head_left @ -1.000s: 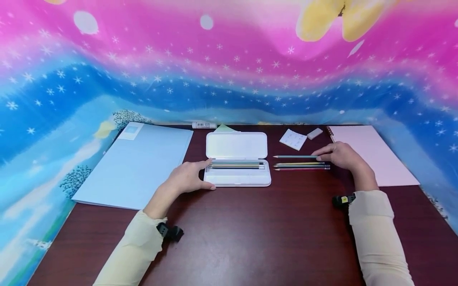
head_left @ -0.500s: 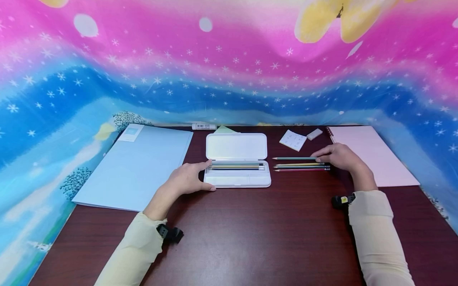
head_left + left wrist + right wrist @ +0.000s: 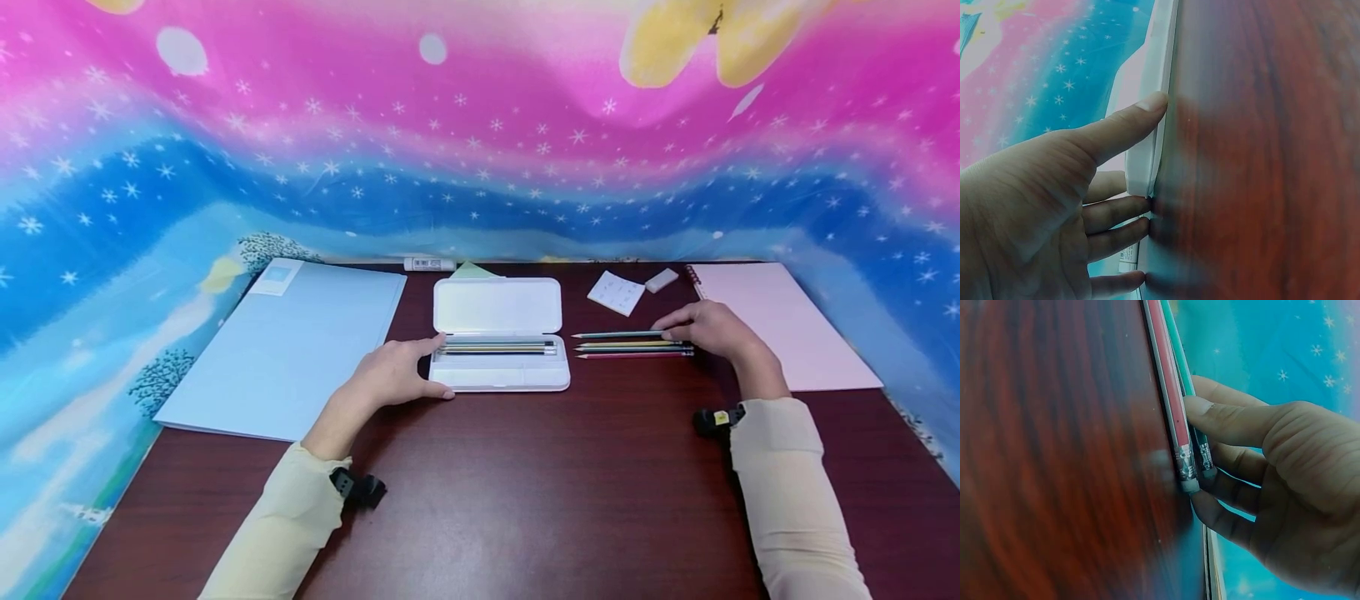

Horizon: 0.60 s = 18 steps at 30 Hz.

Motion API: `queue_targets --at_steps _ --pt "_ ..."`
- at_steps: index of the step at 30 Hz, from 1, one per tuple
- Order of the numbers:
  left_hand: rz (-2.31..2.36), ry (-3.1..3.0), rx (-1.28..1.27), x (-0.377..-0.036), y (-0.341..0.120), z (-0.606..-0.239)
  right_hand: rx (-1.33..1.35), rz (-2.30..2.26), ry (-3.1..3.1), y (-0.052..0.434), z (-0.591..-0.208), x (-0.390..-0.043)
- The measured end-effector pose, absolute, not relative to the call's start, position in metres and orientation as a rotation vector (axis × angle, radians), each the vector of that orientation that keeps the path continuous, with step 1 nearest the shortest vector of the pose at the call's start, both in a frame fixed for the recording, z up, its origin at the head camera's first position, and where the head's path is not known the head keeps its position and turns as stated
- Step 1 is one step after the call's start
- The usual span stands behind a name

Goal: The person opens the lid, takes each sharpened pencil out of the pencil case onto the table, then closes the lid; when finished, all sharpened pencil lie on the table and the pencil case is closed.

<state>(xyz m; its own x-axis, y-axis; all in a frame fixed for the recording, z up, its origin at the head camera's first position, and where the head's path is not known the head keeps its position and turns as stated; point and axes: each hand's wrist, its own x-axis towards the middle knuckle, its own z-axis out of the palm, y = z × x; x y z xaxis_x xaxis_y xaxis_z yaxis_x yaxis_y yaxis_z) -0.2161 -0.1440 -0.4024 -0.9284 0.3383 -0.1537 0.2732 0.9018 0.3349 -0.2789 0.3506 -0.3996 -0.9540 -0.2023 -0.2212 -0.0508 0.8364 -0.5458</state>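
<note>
A white pencil case [image 3: 498, 379] lies in the head view with its lid raised and several pencils [image 3: 495, 348] in its back compartment. My left hand [image 3: 390, 372] holds the case's left end, thumb along the front edge and forefinger at the back corner; the left wrist view shows the thumb on the case's edge. To the right, my right hand [image 3: 712, 327] pinches a green pencil [image 3: 618, 335] near its rear end between thumb and forefinger. Just in front lie a yellow pencil [image 3: 633, 343], a dark one and a red pencil [image 3: 633, 356], all pointing left.
A light blue folder [image 3: 292, 350] lies left and a pink spiral notebook [image 3: 780, 333] right. Along the back are a glue stick [image 3: 429, 264], a green paper piece [image 3: 474, 271], a white notepad [image 3: 615, 292] and an eraser [image 3: 662, 280]. A patterned cloth hangs behind.
The green pencil has come slightly nearer the other loose pencils, held in my right hand. My left hand keeps its place on the pencil case.
</note>
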Motion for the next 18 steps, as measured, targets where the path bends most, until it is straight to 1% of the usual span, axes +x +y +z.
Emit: queue_targets --at_steps 18 --pt "0.486 2.856 0.465 -0.2143 -0.1451 -0.4021 -0.280 -0.767 2.782 0.3455 -0.4009 -0.2788"
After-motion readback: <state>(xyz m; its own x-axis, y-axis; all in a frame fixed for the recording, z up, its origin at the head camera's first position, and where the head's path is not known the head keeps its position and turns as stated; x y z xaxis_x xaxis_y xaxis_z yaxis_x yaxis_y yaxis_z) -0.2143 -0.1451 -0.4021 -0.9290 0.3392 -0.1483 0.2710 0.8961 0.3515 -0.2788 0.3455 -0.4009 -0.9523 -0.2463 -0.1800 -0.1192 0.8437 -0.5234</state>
